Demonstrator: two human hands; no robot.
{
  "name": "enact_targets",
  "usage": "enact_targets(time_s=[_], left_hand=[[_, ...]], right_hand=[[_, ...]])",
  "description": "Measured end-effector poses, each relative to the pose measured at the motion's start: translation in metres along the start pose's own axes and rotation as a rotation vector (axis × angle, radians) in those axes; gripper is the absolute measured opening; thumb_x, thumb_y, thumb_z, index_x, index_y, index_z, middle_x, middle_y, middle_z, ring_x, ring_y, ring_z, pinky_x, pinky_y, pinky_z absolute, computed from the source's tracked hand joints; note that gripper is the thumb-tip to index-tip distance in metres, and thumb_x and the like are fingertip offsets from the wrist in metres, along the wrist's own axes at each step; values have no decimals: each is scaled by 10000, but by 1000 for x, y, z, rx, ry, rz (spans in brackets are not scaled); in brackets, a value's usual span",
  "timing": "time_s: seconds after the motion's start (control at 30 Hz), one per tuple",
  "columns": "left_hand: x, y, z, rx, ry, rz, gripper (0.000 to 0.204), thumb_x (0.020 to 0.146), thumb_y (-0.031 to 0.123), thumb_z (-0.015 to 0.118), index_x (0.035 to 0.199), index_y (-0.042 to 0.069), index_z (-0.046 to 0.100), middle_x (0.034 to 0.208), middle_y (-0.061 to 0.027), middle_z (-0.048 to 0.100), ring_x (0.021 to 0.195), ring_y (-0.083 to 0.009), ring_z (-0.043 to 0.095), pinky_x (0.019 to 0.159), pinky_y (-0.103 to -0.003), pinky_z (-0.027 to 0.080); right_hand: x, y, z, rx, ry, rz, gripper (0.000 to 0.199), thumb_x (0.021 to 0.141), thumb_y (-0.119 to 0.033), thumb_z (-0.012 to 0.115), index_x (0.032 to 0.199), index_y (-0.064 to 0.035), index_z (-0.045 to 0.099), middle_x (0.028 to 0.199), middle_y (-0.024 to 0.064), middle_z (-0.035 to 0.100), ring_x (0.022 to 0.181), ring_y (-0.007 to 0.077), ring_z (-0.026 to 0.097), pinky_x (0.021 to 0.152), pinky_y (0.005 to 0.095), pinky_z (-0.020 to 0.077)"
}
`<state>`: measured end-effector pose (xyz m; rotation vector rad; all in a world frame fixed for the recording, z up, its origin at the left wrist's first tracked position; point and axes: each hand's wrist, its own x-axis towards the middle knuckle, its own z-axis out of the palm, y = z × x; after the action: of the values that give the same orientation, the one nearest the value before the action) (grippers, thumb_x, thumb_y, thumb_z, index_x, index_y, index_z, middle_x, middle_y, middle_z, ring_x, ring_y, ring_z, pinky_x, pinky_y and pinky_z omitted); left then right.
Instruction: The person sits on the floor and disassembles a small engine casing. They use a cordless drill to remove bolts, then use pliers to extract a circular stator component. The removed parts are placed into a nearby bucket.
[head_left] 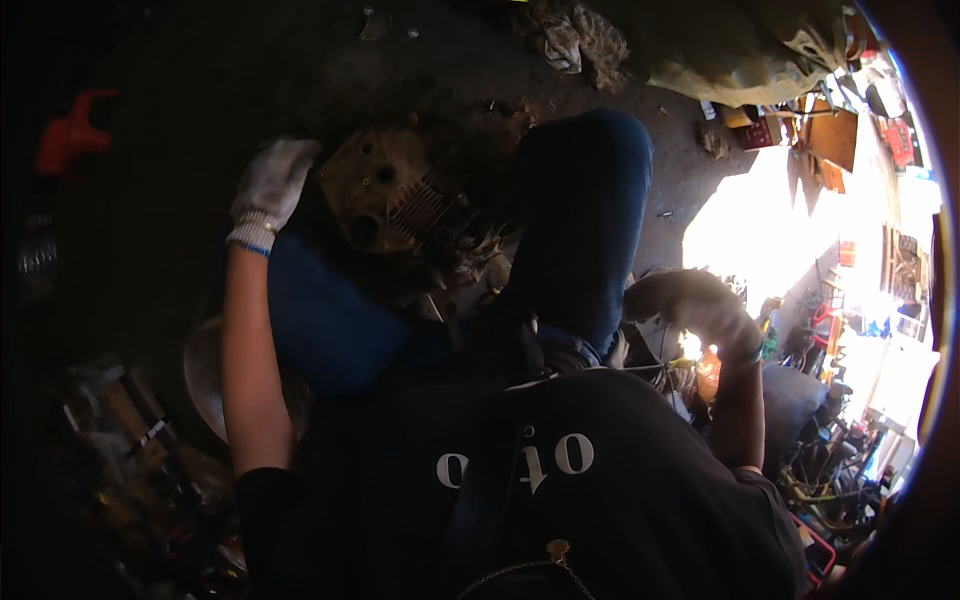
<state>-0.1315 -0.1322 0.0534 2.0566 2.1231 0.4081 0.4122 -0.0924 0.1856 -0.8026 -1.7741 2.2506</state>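
A dusty brown metal casting (372,185), like an engine part, has round holes and a row of fins. It lies on the dark ground between my legs. My left hand (275,185), in a whitish knit glove, is at the casting's left edge, above my left knee. Its fingers bend toward the metal, but shadow hides whether they touch or grip it. Beyond my right thigh is my right hand (697,305), also gloved and bent downward. Motion blur and shade hide its fingers and anything in them.
Crumpled rags (580,45) lie beyond the casting, near a large greenish cover (740,60). A red object (75,132) stands at the far left. Tools and mixed clutter (825,440) crowd my right side, and more clutter (130,430) lies at the lower left. Bright sunlight washes out the right.
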Motion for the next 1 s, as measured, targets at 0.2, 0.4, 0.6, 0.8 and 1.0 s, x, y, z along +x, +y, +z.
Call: enact_targets(time_s=[0.2,0.4,0.6,0.8,1.0], left_hand=[[-16,-8,-5,14,-102,18,282,989,229,505,1187,108,666,1180,-100,664,1070,-298,643,913,-401,526],[-22,-10,-8,40,-302,-152,234,927,145,588,1116,50,687,1140,-153,676,1065,-341,637,936,-420,505],[-16,-21,5,227,-424,-199,279,922,209,586,1115,37,689,1161,-174,670,1085,-371,620,956,-435,480],[-11,-13,50,168,-511,-318,357,928,306,589,1137,31,681,1201,-189,659,1149,-377,590,1010,-437,438],[-17,28,101,-62,-646,-223,311,928,275,613,1149,71,691,1184,-160,676,1126,-336,621,979,-415,475]], right_hand=[[-1,153,-94,432,830,50,370,887,-223,686,1173,10,655,1008,133,698,883,219,681,788,314,557],[10,325,-72,356,1011,530,341,891,-201,670,1172,-9,669,990,91,698,854,181,664,755,295,544],[37,366,-51,-205,758,928,441,794,-292,684,1166,-55,691,1129,181,702,1050,291,674,907,369,513],[45,396,-63,-305,680,1112,292,831,-165,540,1025,-60,731,1075,197,705,1067,385,653,907,428,519],[50,390,-81,-312,807,1045,273,840,-230,618,1012,-57,739,956,169,728,907,341,706,788,392,546]])
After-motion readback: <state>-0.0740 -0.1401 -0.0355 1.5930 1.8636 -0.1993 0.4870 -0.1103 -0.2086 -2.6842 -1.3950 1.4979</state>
